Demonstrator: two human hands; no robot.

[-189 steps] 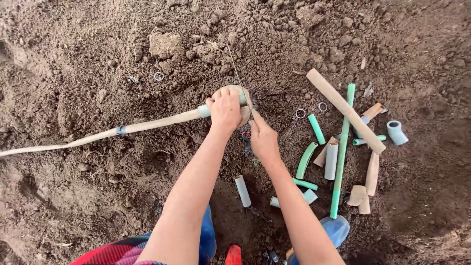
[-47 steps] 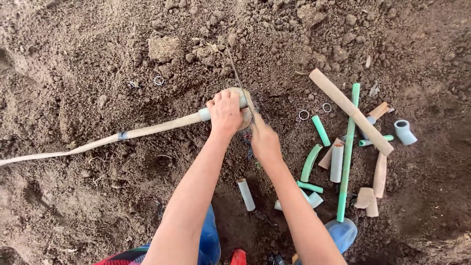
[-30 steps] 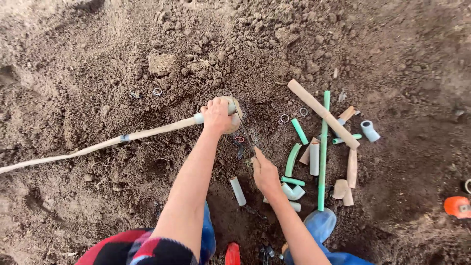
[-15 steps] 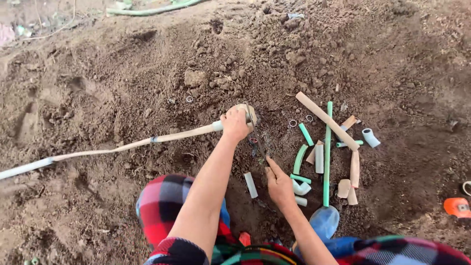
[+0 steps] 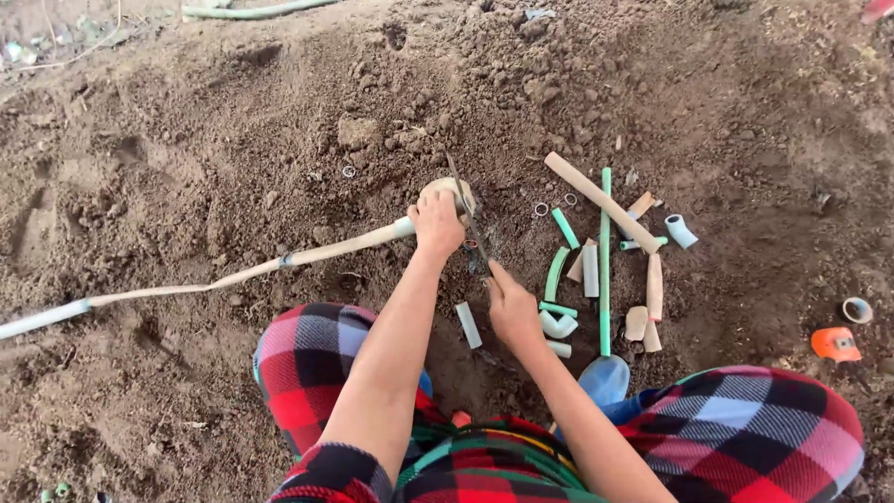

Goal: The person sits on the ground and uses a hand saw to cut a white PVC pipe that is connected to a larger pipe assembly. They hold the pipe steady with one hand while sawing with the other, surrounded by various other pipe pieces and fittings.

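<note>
My left hand (image 5: 436, 224) grips the end of a long muddy pipe (image 5: 233, 275) that runs left across the soil; a round fitting (image 5: 450, 189) sits at that end. My right hand (image 5: 510, 307) holds the handle of a thin saw blade (image 5: 463, 205) that slants up past the pipe end. The blade lies against the fitting beside my left hand. My knees in red, black and white checked cloth show at the bottom.
Several cut pipe pieces, green (image 5: 605, 261) and tan (image 5: 601, 201), lie in a heap right of my hands, with a white elbow (image 5: 680, 230), small rings (image 5: 540, 210), a short white piece (image 5: 468, 325), an orange object (image 5: 835, 343) and a blue shoe (image 5: 605, 377). Loose clods of soil surround everything.
The view has pulled back and tilted up, showing my checked knees and more soil. My right hand drew back toward me with the saw. My left hand stays on the pipe end.
</note>
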